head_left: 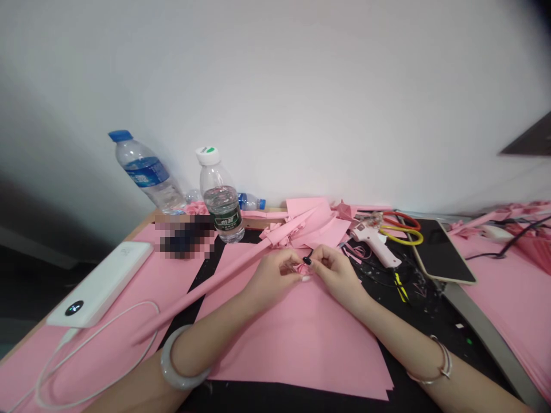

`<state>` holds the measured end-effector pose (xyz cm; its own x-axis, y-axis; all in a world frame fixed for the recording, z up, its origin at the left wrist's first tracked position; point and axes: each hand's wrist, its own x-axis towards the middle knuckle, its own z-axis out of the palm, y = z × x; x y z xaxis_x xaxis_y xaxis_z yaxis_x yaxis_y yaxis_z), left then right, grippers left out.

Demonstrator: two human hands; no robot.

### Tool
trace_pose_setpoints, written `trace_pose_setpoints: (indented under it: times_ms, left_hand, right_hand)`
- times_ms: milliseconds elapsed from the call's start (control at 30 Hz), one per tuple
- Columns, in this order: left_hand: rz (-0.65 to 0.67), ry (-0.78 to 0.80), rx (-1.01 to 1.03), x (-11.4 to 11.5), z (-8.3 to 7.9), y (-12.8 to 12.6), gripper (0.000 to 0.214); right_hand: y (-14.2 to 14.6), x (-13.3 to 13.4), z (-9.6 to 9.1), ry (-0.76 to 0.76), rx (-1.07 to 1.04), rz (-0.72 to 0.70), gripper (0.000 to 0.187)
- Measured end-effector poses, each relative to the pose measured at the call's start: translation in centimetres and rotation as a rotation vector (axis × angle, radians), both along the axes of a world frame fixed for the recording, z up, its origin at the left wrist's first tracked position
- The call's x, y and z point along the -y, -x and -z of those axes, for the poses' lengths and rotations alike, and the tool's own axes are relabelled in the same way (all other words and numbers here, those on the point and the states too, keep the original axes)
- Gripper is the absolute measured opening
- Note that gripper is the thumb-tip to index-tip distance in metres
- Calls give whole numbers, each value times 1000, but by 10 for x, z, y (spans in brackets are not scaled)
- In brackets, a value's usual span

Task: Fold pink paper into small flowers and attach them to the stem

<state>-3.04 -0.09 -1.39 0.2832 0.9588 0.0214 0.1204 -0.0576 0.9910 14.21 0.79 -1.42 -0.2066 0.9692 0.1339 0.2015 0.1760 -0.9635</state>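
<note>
Right at centre, both hands are working in close: the left hand (pixel 274 277) and the right hand (pixel 338 275) meet over a small pink paper rosette (pixel 302 268), held between them at the fingertips. Neither hand is open wide. Each makes a narrow pinch on the rosette, fingers curled in, and the piece sits between the two, perhaps a touch nearer the left hand. It's tiny and half buried by fingers, so its long axis can't be called from here. The forearms angle in from either side in a shallow V, a pale stone bangle (pixel 176 360) on the left wrist and a thin metal bracelet (pixel 439 361) on the right. Both hands hover above a big pink paper sheet (pixel 301 344). Just past the left hand, a long rolled pink paper strip (pixel 206 281) runs diagonally away. Out beyond the right hand sits a white glue gun (pixel 374 245), with a phone (pixel 441 252) further right. Well off to the left, there's a white power bank (pixel 99 284).
</note>
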Motion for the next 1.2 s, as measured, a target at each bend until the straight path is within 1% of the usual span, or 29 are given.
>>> trace_pose_setpoints:
  times_ms: [67,167,300,433,500,567,600,700,733,800,867,900,967,1100,1200]
  left_hand:
    - [1,-1,-6,0,0,0,11]
    - [-11,17,48,1,-1,-1,14]
    - [-11,14,86,1,-1,-1,15]
    - [-1,-3,36,1,1,0,13]
    - [3,-1,21,2,1,-1,12]
    - [-13,29,46,2,0,-2,14]
    - [-29,54,75,2,-1,-2,16]
    - [-91,141,169,0,-2,-4,22]
    - [-110,159,190,-1,-2,-4,23]
    - [-129,173,218,-2,-1,-4,23]
    - [-129,170,228,-3,0,-3,23]
    - [-128,161,225,-3,1,-3,22]
    - [-119,133,200,-3,2,-2,21]
    - [-65,44,130,-2,4,-1,14]
    - [-24,-22,50,-2,6,1,9]
  right_hand:
    - [1,-2,1,71,-65,-24,35]
    - [2,-2,2,118,-152,-15,41]
    - [2,0,0,155,-234,-16,42]
    - [2,0,-1,207,-242,-52,43]
    - [1,0,-1,195,-227,-59,41]
    - [0,0,0,97,-159,-18,34]
    - [0,1,0,4,-96,28,28]
    - [-4,4,-1,-389,161,173,7]
    - [-5,5,-1,-523,238,183,10]
    - [-7,6,-1,-740,355,136,18]
    - [-8,6,2,-878,439,78,21]
    - [-9,6,4,-916,477,62,22]
    - [-10,4,8,-941,535,50,24]
    - [-12,-1,14,-909,553,44,23]
    - [-12,-3,14,-874,527,10,22]
